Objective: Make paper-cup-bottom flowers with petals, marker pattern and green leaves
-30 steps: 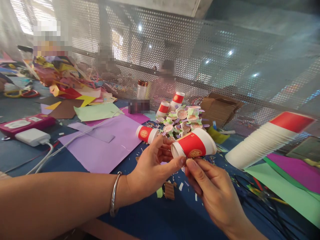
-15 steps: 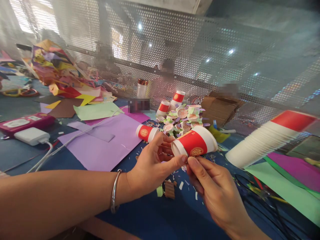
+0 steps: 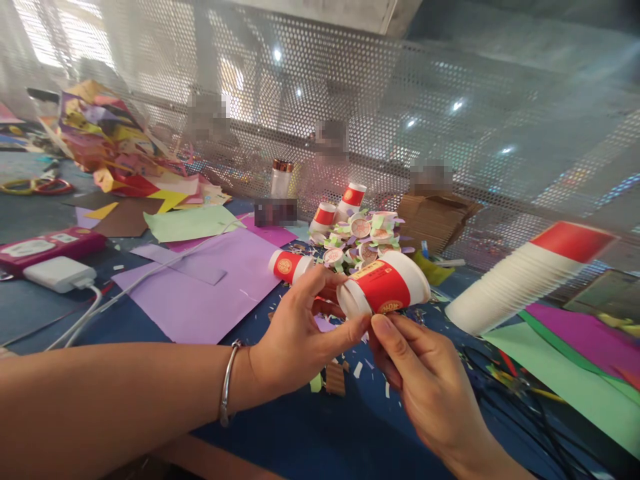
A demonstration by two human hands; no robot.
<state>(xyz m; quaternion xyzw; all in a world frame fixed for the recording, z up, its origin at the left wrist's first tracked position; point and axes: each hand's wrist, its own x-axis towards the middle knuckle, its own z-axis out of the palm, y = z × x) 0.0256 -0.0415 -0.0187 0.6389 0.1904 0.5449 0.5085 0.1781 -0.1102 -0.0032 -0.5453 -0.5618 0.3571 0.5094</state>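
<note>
A red and white paper cup lies sideways in the air between my hands, its wider end to the right. My left hand grips the narrow end, thumb in front and fingers partly hidden behind. My right hand is closed, with thumb and fingers pinched against the cup's lower side; anything small between those fingertips is hidden. Just behind the cup is a heap of decorated cup pieces with green and purple paper strips. Another paper cup rests on its side left of the heap.
A tall leaning stack of paper cups stands at the right, near green paper and black cables. Purple paper, a white cable and a pink power strip lie left. Scissors lie farther back. A perforated metal screen borders the table.
The held cup has rolled slightly, so its round gold emblem sits lower and more of the yellow label shows on top. Both hands keep their grip. The view has shifted slightly.
</note>
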